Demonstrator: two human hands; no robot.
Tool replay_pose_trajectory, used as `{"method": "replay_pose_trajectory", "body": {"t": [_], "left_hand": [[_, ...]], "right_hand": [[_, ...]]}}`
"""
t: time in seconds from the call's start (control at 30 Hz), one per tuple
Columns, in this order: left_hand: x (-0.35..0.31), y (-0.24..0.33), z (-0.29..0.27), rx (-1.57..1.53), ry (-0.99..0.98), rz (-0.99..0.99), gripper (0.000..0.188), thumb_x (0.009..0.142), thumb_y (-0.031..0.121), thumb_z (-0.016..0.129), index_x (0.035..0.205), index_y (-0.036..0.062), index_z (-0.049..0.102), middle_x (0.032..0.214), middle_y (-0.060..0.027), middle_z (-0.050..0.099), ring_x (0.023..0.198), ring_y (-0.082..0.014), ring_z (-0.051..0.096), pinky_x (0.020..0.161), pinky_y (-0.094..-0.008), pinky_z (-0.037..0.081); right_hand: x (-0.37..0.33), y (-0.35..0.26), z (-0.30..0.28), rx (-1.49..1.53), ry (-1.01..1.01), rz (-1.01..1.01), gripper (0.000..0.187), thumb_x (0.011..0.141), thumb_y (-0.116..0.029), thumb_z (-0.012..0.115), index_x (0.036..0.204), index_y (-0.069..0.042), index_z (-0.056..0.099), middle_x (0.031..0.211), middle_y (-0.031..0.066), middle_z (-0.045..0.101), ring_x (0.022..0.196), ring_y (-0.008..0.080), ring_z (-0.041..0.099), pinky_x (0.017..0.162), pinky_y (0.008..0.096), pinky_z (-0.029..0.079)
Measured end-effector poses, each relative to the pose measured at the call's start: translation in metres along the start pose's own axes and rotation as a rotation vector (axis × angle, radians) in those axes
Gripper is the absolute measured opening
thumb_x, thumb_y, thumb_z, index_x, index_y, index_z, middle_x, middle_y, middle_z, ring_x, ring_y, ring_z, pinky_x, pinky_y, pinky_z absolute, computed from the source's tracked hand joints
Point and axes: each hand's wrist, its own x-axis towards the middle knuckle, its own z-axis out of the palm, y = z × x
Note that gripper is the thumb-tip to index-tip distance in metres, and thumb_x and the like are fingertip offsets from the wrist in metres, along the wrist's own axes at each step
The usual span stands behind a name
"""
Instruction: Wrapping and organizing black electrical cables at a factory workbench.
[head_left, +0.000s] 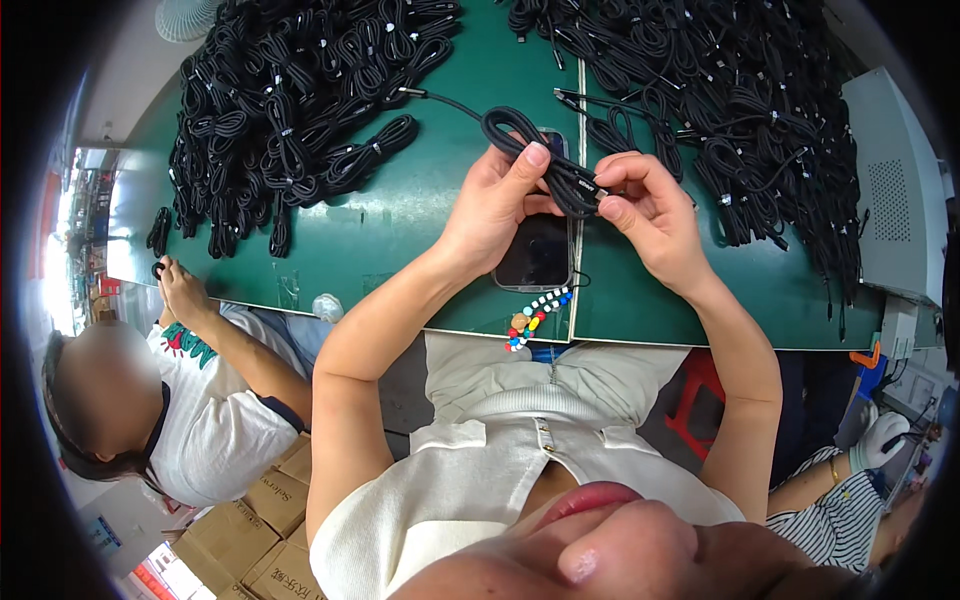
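Note:
Between my two hands is a coiled black cable (512,128), raised above the green table. My left hand (497,196) is closed round the coil, its thumb pressed on top. My right hand (648,205) pinches the cable's plug end near the right side of the coil, thumb and fingertips together. A loose end of the cable with a metal plug (412,92) stretches away to the upper left. Below the coil lies a dark phone (535,255), partly hidden by my hands, with a colourful beaded strap (523,322) hanging over the table's near edge.
Heaps of coiled black cables fill the far left (290,100) and far right (725,90) of the green table (390,262). A perforated grey metal box (890,180) stands at the right. Co-workers sit at both sides; cardboard boxes (235,545) are at lower left.

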Motion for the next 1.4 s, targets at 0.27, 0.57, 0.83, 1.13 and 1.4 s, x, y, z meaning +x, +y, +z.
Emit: {"method": "replay_pose_trajectory", "body": {"t": [0.27, 0.57, 0.83, 1.13, 1.4], "left_hand": [[-0.002, -0.003, 0.000, 0.024, 0.067, 0.045, 0.030, 0.089, 0.031, 0.056, 0.098, 0.0035, 0.047, 0.084, -0.0052, 0.060, 0.072, -0.0117, 0.059, 0.063, -0.0241, 0.050], [-0.004, -0.010, 0.001, 0.456, 0.072, 0.268, 0.024, 0.081, 0.015, 0.067, 0.093, -0.0002, 0.053, 0.081, -0.0064, 0.061, 0.072, -0.0096, 0.059, 0.060, -0.0232, 0.048], [0.002, -0.018, 0.005, 0.869, -0.110, 0.556, 0.024, 0.089, 0.023, 0.054, 0.095, -0.0003, 0.054, 0.093, -0.0075, 0.058, 0.079, -0.0118, 0.056, 0.072, -0.0264, 0.046], [0.004, -0.001, -0.006, 0.203, 0.040, 0.288, 0.035, 0.094, 0.039, 0.040, 0.085, 0.0054, 0.044, 0.084, -0.0038, 0.045, 0.067, -0.0128, 0.050, 0.057, -0.0261, 0.047], [0.009, 0.024, -0.020, 0.026, 0.178, 0.274, 0.040, 0.092, 0.044, 0.044, 0.076, 0.0068, 0.044, 0.076, -0.0046, 0.049, 0.060, -0.0114, 0.050, 0.053, -0.0242, 0.045]], "right_hand": [[0.007, -0.006, 0.000, -0.657, 0.052, -0.255, 0.022, 0.075, -0.003, 0.066, 0.095, 0.001, 0.057, 0.093, 0.0103, 0.058, 0.081, 0.0195, 0.060, 0.070, 0.0278, 0.049], [0.003, -0.002, -0.003, -0.735, -0.039, -0.122, 0.019, 0.073, -0.010, 0.069, 0.083, -0.001, 0.055, 0.083, 0.0079, 0.059, 0.070, 0.0195, 0.061, 0.061, 0.0297, 0.049], [-0.003, 0.007, 0.015, -0.824, -0.027, -0.272, 0.015, 0.068, -0.014, 0.063, 0.075, -0.004, 0.055, 0.077, 0.0077, 0.056, 0.068, 0.0255, 0.058, 0.059, 0.0344, 0.047], [-0.003, -0.006, 0.023, -0.897, -0.159, -0.250, 0.016, 0.067, -0.014, 0.060, 0.066, -0.004, 0.047, 0.065, 0.0084, 0.047, 0.061, 0.0270, 0.052, 0.053, 0.0377, 0.043], [-0.007, -0.004, 0.016, -0.829, -0.186, -0.308, 0.013, 0.066, -0.010, 0.062, 0.068, -0.004, 0.050, 0.068, 0.0081, 0.049, 0.060, 0.0248, 0.052, 0.052, 0.0337, 0.042]]}}
